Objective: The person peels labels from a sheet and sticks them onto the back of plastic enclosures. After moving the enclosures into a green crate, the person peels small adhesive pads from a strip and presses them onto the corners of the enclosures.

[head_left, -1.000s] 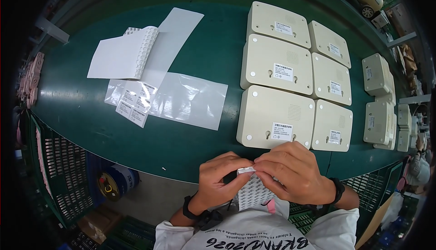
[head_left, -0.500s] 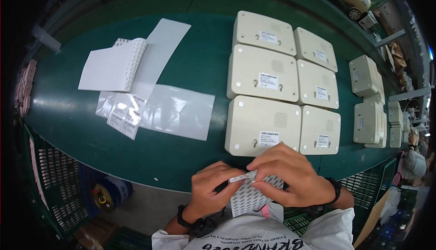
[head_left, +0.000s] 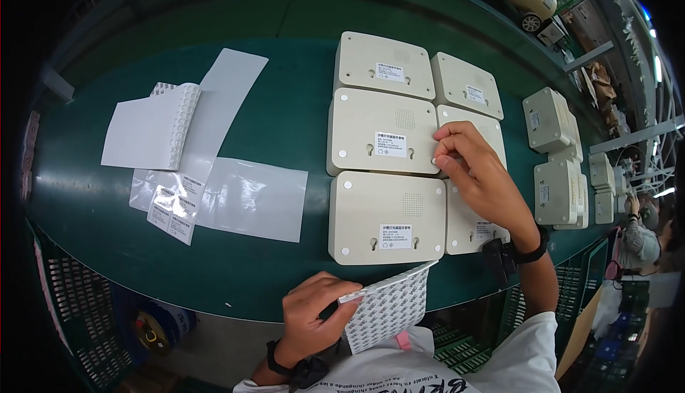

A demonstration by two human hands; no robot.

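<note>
My left hand [head_left: 317, 318] pinches one end of a sheet of adhesive pads [head_left: 389, 306] near the table's front edge. The sheet's patterned backing faces me. My right hand [head_left: 484, 179] reaches over the boxes, thumb and forefinger closed at the lower right corner of the middle cream plastic box [head_left: 385, 118]. A small white round pad [head_left: 434, 161] shows at those fingertips. Similar white pads sit on corners of the nearest box [head_left: 371, 197]. Under my right forearm lies another cream box [head_left: 460, 207], partly hidden. Each box has a printed white label and two keyhole slots.
Left on the green table [head_left: 93, 214] lie a folded white pad sheet [head_left: 143, 132], a long pale strip [head_left: 232, 82], clear film [head_left: 257, 200] and printed labels [head_left: 171, 214]. More stacked boxes [head_left: 553, 125] stand at the right. Another person [head_left: 638, 239] sits farther right.
My right hand has left the sheet and moved up and right to the middle box's corner. My left hand still holds the sheet, now stretched out to the right. The whole view has shifted.
</note>
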